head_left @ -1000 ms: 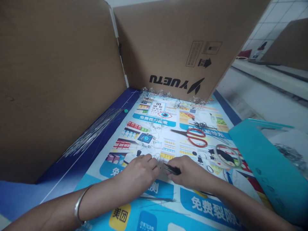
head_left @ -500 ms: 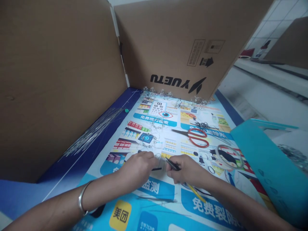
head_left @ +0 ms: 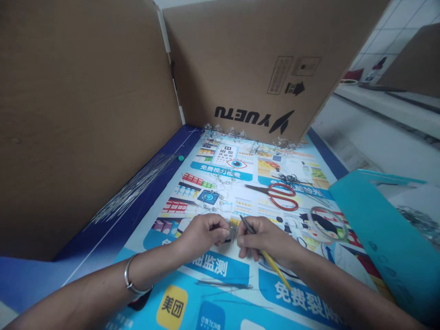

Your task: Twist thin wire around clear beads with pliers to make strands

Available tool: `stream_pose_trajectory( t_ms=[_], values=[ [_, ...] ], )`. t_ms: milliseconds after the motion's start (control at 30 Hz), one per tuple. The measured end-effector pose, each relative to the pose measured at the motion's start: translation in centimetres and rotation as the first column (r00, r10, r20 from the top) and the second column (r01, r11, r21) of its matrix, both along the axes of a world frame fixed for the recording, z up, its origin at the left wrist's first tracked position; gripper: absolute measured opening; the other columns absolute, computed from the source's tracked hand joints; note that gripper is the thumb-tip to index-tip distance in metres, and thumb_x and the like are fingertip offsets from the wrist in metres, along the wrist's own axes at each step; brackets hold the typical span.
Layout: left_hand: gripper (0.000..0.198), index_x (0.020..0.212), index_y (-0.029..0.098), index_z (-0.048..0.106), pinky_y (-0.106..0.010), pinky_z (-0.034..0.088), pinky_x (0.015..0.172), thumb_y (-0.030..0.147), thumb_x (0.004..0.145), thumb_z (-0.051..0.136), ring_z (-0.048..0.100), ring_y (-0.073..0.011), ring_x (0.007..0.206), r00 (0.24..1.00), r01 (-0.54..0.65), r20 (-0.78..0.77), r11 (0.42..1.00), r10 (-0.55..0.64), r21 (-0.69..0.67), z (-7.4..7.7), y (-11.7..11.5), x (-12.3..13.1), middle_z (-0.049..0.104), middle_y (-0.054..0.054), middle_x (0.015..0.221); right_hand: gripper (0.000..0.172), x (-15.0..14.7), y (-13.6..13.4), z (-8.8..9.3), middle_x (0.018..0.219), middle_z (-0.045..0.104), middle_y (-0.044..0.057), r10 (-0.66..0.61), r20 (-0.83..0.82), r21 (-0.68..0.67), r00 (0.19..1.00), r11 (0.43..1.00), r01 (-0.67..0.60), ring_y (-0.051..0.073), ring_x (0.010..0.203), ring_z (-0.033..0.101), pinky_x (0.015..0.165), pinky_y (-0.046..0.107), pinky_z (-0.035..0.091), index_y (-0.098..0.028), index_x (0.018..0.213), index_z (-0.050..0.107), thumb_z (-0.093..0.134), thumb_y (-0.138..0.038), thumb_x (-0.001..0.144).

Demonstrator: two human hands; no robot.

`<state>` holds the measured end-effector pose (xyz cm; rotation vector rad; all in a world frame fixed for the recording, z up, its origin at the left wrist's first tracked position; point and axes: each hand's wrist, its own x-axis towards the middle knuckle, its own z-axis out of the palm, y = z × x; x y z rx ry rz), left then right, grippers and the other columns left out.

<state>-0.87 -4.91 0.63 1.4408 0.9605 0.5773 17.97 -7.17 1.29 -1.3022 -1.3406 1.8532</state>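
Over the printed mat, my left hand (head_left: pixel 208 233) has its fingers pinched around a small loop of thin wire (head_left: pixel 233 229); the details are too small to tell. Facing it, my right hand (head_left: pixel 266 240) is closed on pliers with yellow handles (head_left: pixel 275 268), their dark tip pointing up and left. The right fingertips are also close to the wire loop. Just beyond my hands lie red-handled scissors (head_left: pixel 283 196) and a chain of small wire rings and clear beads (head_left: pixel 222 201). Dark thin wires (head_left: pixel 223 284) lie nearer to me.
Cardboard panels (head_left: pixel 240 59) stand at the left and back. Long straight wires (head_left: pixel 134 188) lie along the left. A teal box (head_left: pixel 381 238) with metal pieces is at the right, beside a wire coil (head_left: pixel 328 223). Black wire pieces (head_left: pixel 288 178) lie behind the scissors.
My left hand has turned, so its thumb and fingertips now show. In my right hand the pliers have tilted more upright, and its fingers have shifted toward the wire loop.
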Motion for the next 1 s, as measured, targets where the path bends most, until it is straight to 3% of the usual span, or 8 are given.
stream_pose_trajectory(
  t_ms=[400, 1000],
  values=[
    [0.011, 0.071, 0.014, 0.055, -0.023, 0.040, 0.055, 0.025, 0.073, 0.056, 0.050, -0.0098, 0.055, 0.987, -0.101, 0.123, 0.994, 0.105, -0.044, -0.02, -0.60, 0.58, 0.053, 0.002, 0.058, 0.014, -0.40, 0.01, -0.08, 0.062, 0.066, 0.003, -0.057, -0.075, 0.028, 0.996, 0.998, 0.059, 0.009, 0.048, 0.054, 0.043, 0.018, 0.038, -0.016, 0.074, 0.053, 0.062, -0.026, 0.069],
    [0.011, 0.071, 0.015, 0.053, -0.022, 0.040, 0.055, 0.024, 0.076, 0.053, 0.048, -0.0095, 0.056, 0.987, -0.109, 0.125, 0.994, 0.105, 0.024, -0.50, -0.83, 0.55, 0.053, 0.002, 0.059, 0.020, -0.19, 0.29, -0.11, 0.063, 0.067, 0.005, -0.050, -0.133, 0.007, 0.990, 0.999, 0.051, 0.010, 0.048, 0.056, 0.043, 0.019, 0.038, -0.015, 0.075, 0.053, 0.065, -0.030, 0.068]
  ],
)
